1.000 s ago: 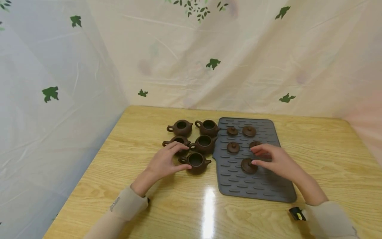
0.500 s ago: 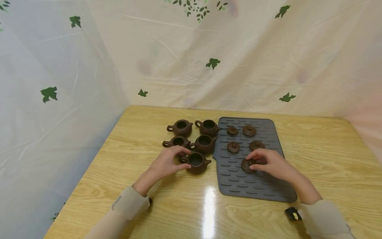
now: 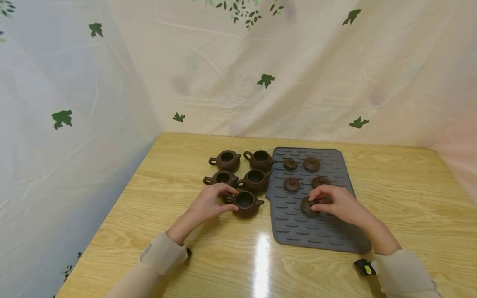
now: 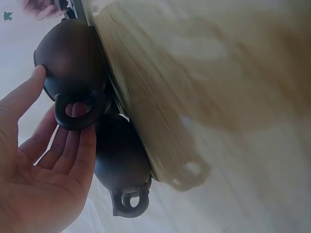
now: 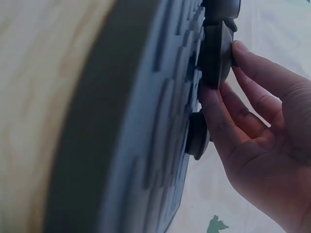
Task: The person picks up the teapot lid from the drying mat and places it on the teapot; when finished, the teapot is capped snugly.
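1. Left hand (image 3: 205,203): at the handle end of the front teapot (image 3: 246,211). Thumb and fingers are parted and lightly curved about that end; the thumb rests on the body and the fingers (image 4: 80,155) lie behind the handle. A loose hold.
2. Front teapot: upright on the wood-grained tabletop (image 3: 208,256), lidless, mouth up, spout towards the person's right.
3. Right hand (image 3: 340,203): nearly closed, thumb and fingertips pinching the front lid (image 3: 307,207) at its top. The lid is at the grey ridged mat (image 3: 290,231), nearest the person of those there; I cannot tell whether it is clear of the surface.
4. Four other teapots (image 3: 256,177), dark brown and uncovered, stand in two pairs beyond the front one. The right-hand two have their spouts at the mat's left edge.
5. Four other lids (image 3: 292,184) rest on the mat, also in two pairs, beyond the right hand.
6. Surroundings: pale sleeves (image 3: 162,252) on both arms; behind the tabletop, a light cloth (image 3: 223,62) with green bird shapes.
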A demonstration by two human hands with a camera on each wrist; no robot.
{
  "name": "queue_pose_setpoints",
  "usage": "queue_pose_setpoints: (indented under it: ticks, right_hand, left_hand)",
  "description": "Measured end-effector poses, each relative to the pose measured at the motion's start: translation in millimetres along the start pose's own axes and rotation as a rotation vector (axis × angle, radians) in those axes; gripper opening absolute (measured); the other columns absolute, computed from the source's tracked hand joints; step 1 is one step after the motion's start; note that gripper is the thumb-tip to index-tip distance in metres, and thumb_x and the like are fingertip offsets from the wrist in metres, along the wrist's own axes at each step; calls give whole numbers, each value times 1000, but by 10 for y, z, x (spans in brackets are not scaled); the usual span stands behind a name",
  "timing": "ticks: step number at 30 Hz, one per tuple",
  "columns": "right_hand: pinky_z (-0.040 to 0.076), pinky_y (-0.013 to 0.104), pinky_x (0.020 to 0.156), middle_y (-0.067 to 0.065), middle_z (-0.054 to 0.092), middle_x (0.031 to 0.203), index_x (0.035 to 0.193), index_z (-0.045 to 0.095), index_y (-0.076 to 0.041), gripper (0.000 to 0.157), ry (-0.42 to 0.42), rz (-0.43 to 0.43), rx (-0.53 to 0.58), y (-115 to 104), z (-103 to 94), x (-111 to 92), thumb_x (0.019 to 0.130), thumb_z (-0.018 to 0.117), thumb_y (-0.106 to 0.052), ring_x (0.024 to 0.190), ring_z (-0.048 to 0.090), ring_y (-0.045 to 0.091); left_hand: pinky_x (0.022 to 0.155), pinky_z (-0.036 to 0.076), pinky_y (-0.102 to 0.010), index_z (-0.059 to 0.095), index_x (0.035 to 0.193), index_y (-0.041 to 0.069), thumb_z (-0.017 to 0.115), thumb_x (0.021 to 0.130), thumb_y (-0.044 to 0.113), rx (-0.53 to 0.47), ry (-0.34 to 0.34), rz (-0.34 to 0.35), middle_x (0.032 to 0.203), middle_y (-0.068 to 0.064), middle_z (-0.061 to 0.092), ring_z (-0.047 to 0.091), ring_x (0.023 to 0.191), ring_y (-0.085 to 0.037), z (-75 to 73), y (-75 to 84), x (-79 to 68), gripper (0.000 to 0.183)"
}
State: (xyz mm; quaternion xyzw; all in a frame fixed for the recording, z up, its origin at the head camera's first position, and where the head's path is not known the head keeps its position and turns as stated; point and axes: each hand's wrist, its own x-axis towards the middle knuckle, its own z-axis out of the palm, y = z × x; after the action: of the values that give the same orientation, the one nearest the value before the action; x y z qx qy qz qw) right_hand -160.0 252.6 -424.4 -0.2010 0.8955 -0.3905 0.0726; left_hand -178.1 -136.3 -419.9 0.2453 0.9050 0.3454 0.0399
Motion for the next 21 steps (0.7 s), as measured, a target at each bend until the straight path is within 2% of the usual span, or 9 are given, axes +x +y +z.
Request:
queue_pose_setpoints:
  ticks: [10, 21]
  right_hand:
    - [60, 37, 86, 5, 70, 112, 100, 70, -18, 14, 5, -21, -11, -137, -6, 56, 88, 77, -20, 98, 68, 12]
    - [59, 34, 86, 3, 71, 112, 101, 71, -18, 15, -3, -2, -28, -280, 21, 150, 88, 77, -20, 100, 68, 16]
  left_hand:
    - [87, 58, -28, 73, 112, 12, 85, 79, 24, -24, 4, -14, 109, -3, 74, 71, 97, -16, 12, -12, -1, 37]
    - [87, 59, -31, 73, 110, 11, 86, 78, 24, -24, 15, 12, 107, -3, 74, 71, 96, -17, -3, 9, -11, 36]
